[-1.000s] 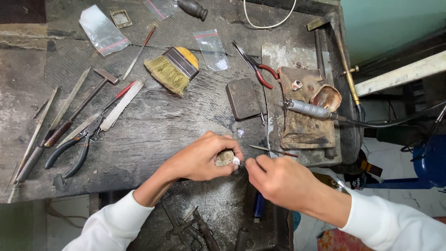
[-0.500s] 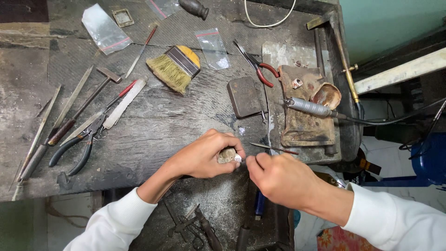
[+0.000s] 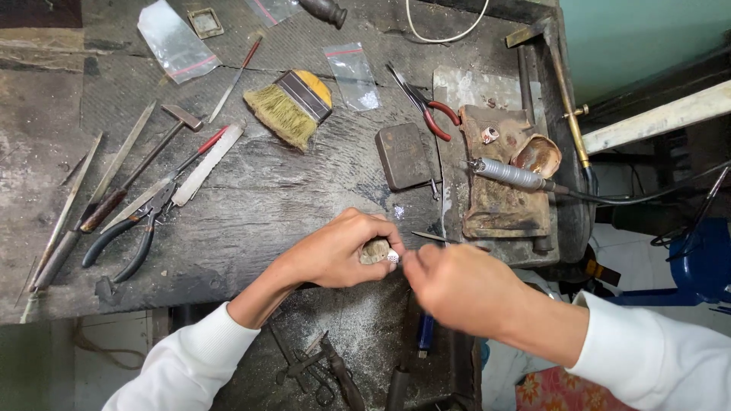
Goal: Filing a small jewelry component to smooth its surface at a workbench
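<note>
Pinching a small pale ring (image 3: 391, 256) at the near edge of the bench (image 3: 251, 221), your left hand (image 3: 335, 251) was curled shut around it and a little block beneath. Your right hand (image 3: 457, 285) was closed on a thin pointed tool (image 3: 432, 237) whose tip sat just beside the ring; motion blur hid the exact grip. You looked to be mid-way through filing or scraping the ring, and the following stroke called for a steady pinch and a light touch. Farther back lay the pliers (image 3: 126, 236), a metal block (image 3: 403, 156) and a brush (image 3: 293, 106).
</note>
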